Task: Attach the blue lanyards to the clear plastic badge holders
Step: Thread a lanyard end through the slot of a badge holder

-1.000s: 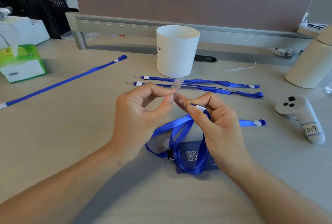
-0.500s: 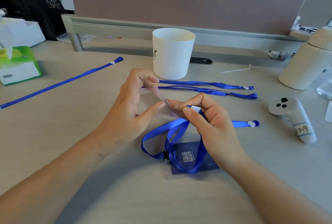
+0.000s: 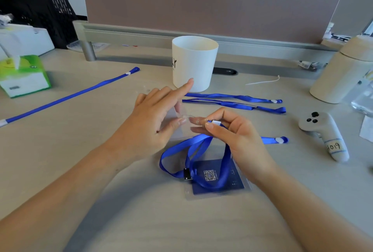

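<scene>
Above the desk, my left hand (image 3: 155, 118) pinches a clear plastic badge holder (image 3: 177, 128) between thumb and fingers, its index finger pointing out. My right hand (image 3: 230, 132) pinches the white-tipped end of a blue lanyard (image 3: 193, 150), held close to the holder's top edge. That lanyard loops down onto a second badge holder with a blue QR card (image 3: 216, 177) lying below my hands. Two more blue lanyards (image 3: 232, 100) lie behind, near a white cup. Another lanyard (image 3: 66, 98) stretches across the left of the desk.
A white cup (image 3: 194, 63) stands just behind my hands. A green tissue box (image 3: 22, 76) sits at the left, a beige canister (image 3: 343, 74) and a white controller (image 3: 323, 134) at the right. A divider panel (image 3: 201, 35) runs along the back.
My left hand has turned the clear holder from edge-up to flatter and lower, its fingers spreading. My right hand keeps its pinch on the lanyard end and stays in about the same place.
</scene>
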